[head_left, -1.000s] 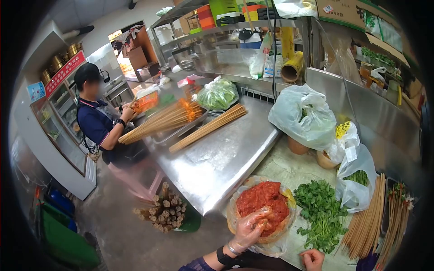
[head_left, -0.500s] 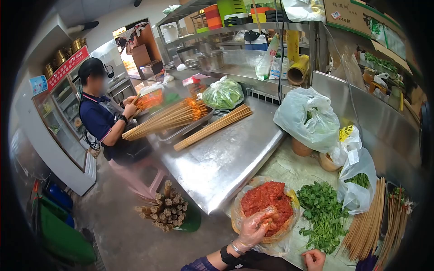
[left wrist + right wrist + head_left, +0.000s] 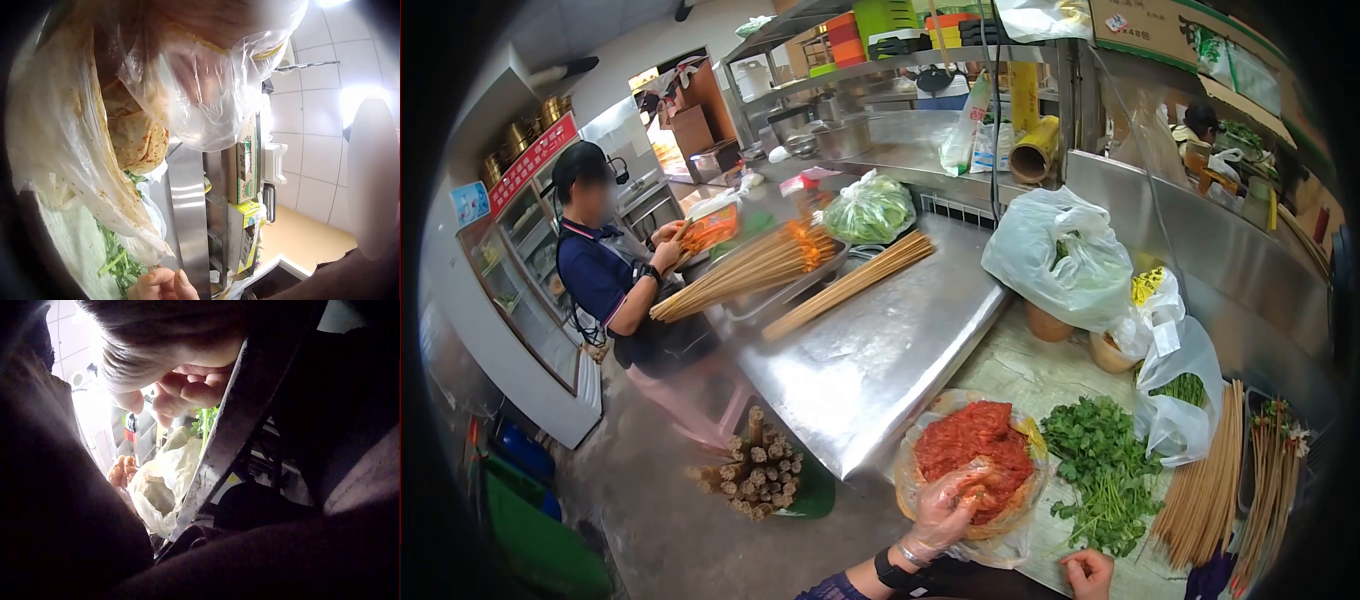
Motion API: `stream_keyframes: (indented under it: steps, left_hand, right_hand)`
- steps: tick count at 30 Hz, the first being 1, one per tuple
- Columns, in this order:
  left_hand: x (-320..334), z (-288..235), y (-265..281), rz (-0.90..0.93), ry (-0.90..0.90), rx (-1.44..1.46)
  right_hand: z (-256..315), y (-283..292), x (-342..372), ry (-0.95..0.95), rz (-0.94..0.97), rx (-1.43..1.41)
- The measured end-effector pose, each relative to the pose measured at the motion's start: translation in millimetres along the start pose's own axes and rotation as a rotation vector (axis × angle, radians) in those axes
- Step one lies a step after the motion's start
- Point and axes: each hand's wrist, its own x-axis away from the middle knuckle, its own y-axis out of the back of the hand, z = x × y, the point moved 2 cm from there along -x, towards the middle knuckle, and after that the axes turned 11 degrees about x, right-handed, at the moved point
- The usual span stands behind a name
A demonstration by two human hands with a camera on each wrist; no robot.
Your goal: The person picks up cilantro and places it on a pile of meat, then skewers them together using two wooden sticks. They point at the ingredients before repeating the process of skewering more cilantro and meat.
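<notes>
My left hand (image 3: pixel 945 508), in a clear plastic glove (image 3: pixel 206 100), is over the red marinated meat (image 3: pixel 975 445) in a plastic-lined bowl (image 3: pixel 907 478). The fingers bend inward against the meat, with reddish bits on the glove; I cannot tell whether they grip a piece. My bare right hand (image 3: pixel 1088 574) rests at the table's front edge, its fingers loosely curled around nothing. The right wrist view shows these bent fingers (image 3: pixel 187 394) close by the table edge (image 3: pixel 215 444). Just beyond that hand lies a heap of leafy green herbs (image 3: pixel 1100 470).
Bare skewers (image 3: pixel 1200 480) and a tray of filled skewers (image 3: pixel 1268 480) lie at the right. Plastic bags (image 3: pixel 1060 260) stand behind the herbs. Across the steel table (image 3: pixel 870 350), a seated person (image 3: pixel 595 240) handles skewers. A green bin (image 3: pixel 810 490) of sticks stands on the floor.
The head view swings slightly one way and back. My two hands keep nearly the same place. Someone's head now shows in the opening at the upper right.
</notes>
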Motion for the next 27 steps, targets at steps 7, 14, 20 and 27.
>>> stream_keyframes:
  steps: [7, 14, 20, 27]
  left_hand:
    - [-0.5, -9.7, -5.1, -0.032, 0.093, 0.186]
    - [-1.7, -10.6, -4.2, -0.021, 0.073, 0.145]
    - [-2.2, -10.5, -3.9, -0.020, 0.086, 0.141]
    - [-2.9, -11.8, -4.2, -0.019, 0.074, 0.153]
  right_hand:
    - [-5.5, -1.7, -1.1, 0.016, 0.013, -0.045]
    - [-5.7, -1.6, -1.4, 0.033, -0.002, -0.011]
    - [-10.3, -2.4, -2.2, 0.049, -0.015, 0.002]
    - [-8.3, -2.1, -3.1, 0.051, -0.010, 0.011]
